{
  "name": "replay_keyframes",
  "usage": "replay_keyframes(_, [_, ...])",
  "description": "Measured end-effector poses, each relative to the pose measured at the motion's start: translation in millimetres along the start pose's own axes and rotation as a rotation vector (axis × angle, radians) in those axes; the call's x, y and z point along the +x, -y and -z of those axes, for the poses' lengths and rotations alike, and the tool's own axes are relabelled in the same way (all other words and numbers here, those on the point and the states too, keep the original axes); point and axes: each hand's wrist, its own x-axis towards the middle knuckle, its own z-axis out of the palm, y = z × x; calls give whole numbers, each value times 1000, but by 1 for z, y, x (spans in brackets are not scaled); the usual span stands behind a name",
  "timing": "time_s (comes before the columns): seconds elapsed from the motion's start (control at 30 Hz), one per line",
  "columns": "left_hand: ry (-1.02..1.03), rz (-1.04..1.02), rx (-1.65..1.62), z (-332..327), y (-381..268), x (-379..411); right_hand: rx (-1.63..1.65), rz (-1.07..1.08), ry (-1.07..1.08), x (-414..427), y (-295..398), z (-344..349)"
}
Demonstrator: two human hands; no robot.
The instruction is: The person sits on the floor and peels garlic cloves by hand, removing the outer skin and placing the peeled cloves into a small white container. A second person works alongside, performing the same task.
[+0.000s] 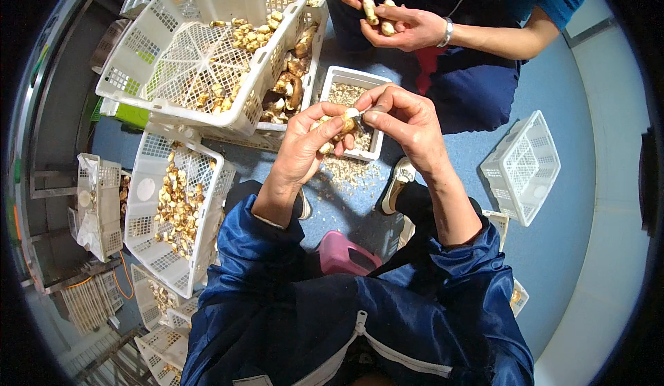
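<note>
My left hand holds several small, pale-and-brown mushrooms between thumb and fingers. Close beside it, my right hand pinches a small dark blade against the mushroom at the top; its handle is mostly hidden by my fingers. Both hands are above a white plastic tray of pale trimmings. To the left, a large perforated white crate holds small mushrooms, and another crate below it holds many more. Larger brown mushrooms lie in the crate beneath the large one.
Across from me a person's hands hold small mushrooms and a blade. An empty white crate stands on the blue floor at right. A pink plastic stool is between my legs. Trimmings are scattered near my shoes. More crates stand at lower left.
</note>
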Motion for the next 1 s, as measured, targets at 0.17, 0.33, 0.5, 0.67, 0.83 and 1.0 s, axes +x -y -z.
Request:
replay_keyframes(0.17, [10,19,-58,-1,1,0,108,-97,-39,2,1,6])
replay_keyframes(0.33, [17,47,-73,-2,1,-2,25,-37,-46,1,-3,0])
replay_keyframes(0.5, [3,-8,-79,0,-21,-27,-90,1,-131,9,-14,13])
replay_keyframes(0.67, [-799,-64,722,50,-100,-118,-377,66,-133,6,-17,23])
replay_keyframes(0.83, [-994,-284,2106,205,-117,-266,-471,62,-96,6,-9,4])
replay_keyframes(1.0, [-642,-44,26,58,-72,-139,-385,-28,-129,7,-37,17])
